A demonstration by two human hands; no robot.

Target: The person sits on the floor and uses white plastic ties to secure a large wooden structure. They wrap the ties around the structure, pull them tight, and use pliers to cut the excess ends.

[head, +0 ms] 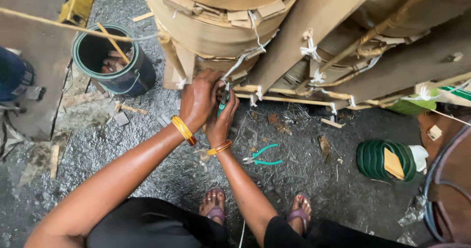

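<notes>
Gripping a green-handled tool (223,102) in our right hand (222,118), we worked at a white tie (241,61) under the wrapped coil (221,27), our left hand (198,98) cupped closed beside it, touching. Spare pliers (262,156) lay on the floor (304,179) near our right wrist; a bucket (115,61) stood well left.

Matt brown paper coil (221,27), rough grey floor (294,179)

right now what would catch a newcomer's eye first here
At centre, the left hand and right hand press together at the base of a big paper-wrapped coil, the right hand gripping a green-handled tool. Green-handled pliers lie on the floor nearby.
</notes>
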